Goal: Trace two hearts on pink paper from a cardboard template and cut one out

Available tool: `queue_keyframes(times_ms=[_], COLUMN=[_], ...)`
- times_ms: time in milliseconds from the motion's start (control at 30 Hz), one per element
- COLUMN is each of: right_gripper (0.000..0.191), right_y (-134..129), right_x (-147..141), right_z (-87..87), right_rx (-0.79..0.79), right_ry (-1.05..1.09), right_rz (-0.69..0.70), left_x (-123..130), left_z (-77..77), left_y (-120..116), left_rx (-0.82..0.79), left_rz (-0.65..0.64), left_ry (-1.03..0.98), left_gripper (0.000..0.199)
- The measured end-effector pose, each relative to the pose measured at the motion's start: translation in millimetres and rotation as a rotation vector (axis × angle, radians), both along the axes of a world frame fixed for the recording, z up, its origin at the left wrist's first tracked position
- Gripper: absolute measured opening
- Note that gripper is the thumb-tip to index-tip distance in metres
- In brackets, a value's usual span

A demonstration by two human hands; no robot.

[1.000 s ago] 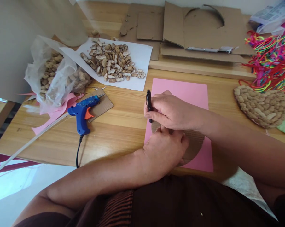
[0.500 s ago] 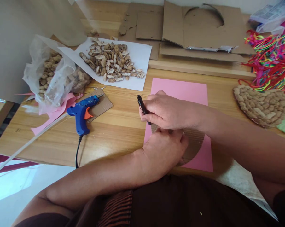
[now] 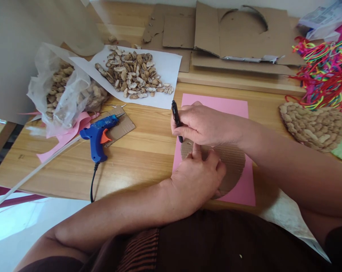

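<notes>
A brown corrugated cardboard cutout [image 3: 233, 166] with a rounded right side lies on a sheet of pink paper [image 3: 216, 100]. My left hand [image 3: 201, 170] rests on the cutout, its fingers spread and pressing it down; one finger points away from me. Crossing over beyond it, my right hand [image 3: 201, 122] grips a black pen [image 3: 176, 117] between thumb and fingers. The pen leans, its lower end at the cutout's upper left edge. My right hand and wrist cover the cutout's far edge, and my left hand covers much of its left part.
A blue glue gun [image 3: 98, 136] lies at left on a cardboard scrap [image 3: 125, 126]. Behind it are a plastic bag of peanuts [image 3: 60, 87] and peanut shells [image 3: 137, 71] on white paper. Cardboard pieces [image 3: 244, 36] fill the back; colourful cords [image 3: 327, 71] and a shell-covered heart [image 3: 313, 126] sit right.
My right hand has moved slightly away from me and to the right along the cutout's edge, with the pen now more upright. My left hand stays in place, one finger more visible.
</notes>
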State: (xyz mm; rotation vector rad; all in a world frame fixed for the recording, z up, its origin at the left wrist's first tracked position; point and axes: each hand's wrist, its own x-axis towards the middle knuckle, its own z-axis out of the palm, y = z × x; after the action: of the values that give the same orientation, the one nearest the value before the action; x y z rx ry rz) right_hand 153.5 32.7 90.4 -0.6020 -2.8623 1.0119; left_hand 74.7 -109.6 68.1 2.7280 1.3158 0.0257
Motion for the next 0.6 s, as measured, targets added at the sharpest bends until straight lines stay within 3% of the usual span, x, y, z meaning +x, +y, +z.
queue_keyframes(times_ms=[600], right_gripper=[0.017], right_y=[13.3], right_x=[18.6], right_z=[-8.6], right_rx=[0.021], right_ry=[0.061], right_rz=[-0.111], left_x=[0.1], left_z=[-2.3], left_y=[-0.3], left_rx=[-0.005], left_rz=[0.002], left_ry=[-0.016], left_gripper=[0.069])
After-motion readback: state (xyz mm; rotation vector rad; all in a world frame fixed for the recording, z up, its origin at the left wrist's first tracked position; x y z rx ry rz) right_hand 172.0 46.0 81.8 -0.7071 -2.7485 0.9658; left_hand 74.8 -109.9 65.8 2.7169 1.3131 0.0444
